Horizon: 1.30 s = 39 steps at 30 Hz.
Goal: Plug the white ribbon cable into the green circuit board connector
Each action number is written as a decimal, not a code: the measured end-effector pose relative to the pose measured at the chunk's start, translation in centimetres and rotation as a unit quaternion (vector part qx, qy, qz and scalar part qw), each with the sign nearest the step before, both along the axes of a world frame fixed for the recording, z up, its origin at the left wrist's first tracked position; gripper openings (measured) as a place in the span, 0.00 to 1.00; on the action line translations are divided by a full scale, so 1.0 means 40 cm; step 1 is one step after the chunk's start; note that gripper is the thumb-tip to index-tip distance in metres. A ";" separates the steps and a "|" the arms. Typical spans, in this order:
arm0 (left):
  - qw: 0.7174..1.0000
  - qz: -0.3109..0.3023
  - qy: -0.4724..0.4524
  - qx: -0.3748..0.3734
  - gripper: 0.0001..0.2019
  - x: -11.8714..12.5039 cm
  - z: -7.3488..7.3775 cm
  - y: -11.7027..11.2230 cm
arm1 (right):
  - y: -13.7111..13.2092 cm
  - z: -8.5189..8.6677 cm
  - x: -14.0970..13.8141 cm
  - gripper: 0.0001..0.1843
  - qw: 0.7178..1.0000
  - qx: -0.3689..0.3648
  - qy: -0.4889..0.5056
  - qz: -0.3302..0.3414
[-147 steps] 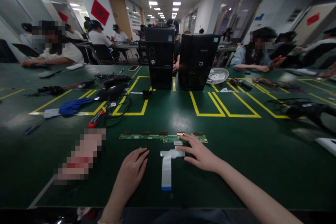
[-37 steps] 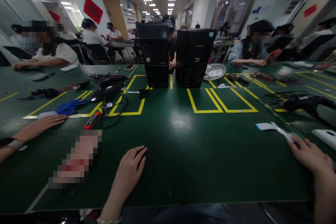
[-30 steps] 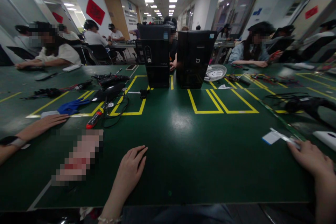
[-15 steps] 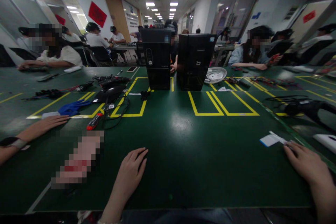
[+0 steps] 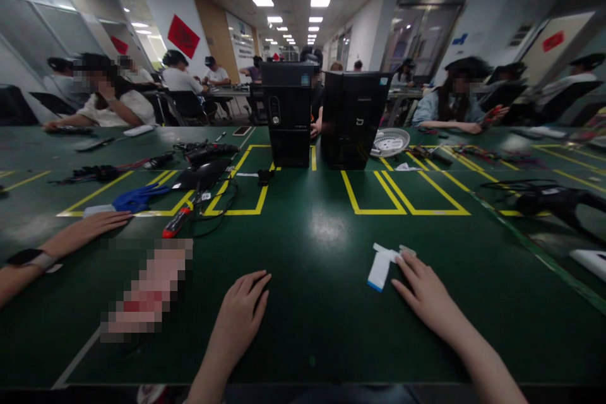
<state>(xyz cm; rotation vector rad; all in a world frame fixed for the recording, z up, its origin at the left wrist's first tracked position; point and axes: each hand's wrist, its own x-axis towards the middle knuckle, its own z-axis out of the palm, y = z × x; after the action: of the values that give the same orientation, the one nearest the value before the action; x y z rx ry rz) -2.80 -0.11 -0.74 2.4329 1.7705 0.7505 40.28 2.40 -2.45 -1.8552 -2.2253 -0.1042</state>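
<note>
My left hand [image 5: 243,306] lies palm down on the green table, fingers stretched out, with nothing in it. To the right, my right hand [image 5: 425,290] reaches over the table, fingers extended and thumb apart. Its fingertips touch or overlap the upper end of a white flat strip with a blue end [image 5: 380,270], which looks like a folded ribbon cable. A small pale, clear-looking piece [image 5: 408,251] shows by the fingertips; its kind is too small to tell.
Two black computer towers [image 5: 291,117] [image 5: 356,120] stand upright ahead. A co-worker's hand [image 5: 106,222] rests at left near a blue glove [image 5: 137,197] and a red-and-black screwdriver [image 5: 177,222]. A white basket [image 5: 391,142] sits behind. Dark cables [image 5: 544,199] lie at right.
My right hand has moved well left from the table's right side, and the white strip has come with it and turned. My left hand stays in place.
</note>
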 end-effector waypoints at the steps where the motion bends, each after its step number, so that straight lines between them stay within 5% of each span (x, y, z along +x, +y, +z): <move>1: 1.000 0.000 0.001 0.000 0.16 0.000 0.000 0.000 | -0.006 0.007 -0.057 0.32 1.000 -0.016 0.007 0.014; 6: 1.000 -0.003 0.007 0.004 0.16 -0.002 -0.004 0.003 | -0.039 0.073 -0.294 0.33 0.986 -0.136 0.047 0.086; 11: 1.000 -0.005 0.002 0.016 0.16 -0.004 -0.014 0.006 | -0.060 0.137 -0.425 0.36 0.954 -0.238 0.073 0.165; 24: 1.000 -0.006 0.006 0.001 0.16 -0.009 -0.017 0.007 | -0.069 0.133 -0.457 0.37 0.928 -0.224 0.132 0.266; 29: 1.000 0.000 0.012 -0.007 0.16 -0.010 -0.013 0.008 | -0.044 0.120 -0.315 0.34 0.964 -0.165 0.097 0.184; 33: 1.000 0.001 0.017 -0.018 0.17 -0.010 -0.012 0.009 | 0.017 0.076 -0.056 0.38 0.995 -0.095 0.029 -0.011; 35: 1.000 -0.001 0.018 -0.018 0.17 -0.011 -0.014 0.010 | 0.042 0.061 0.100 0.41 0.987 -0.075 -0.009 -0.140; 39: 1.000 -0.002 0.020 -0.012 0.18 -0.013 -0.019 0.012 | 0.034 0.047 0.368 0.43 0.926 -0.030 -0.058 -0.372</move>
<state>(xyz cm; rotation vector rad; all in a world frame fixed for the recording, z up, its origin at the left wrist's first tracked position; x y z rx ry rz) -3.32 0.37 -1.50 2.4526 1.7777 0.6816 54.99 3.76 -0.58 -2.6837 -1.4662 -0.2817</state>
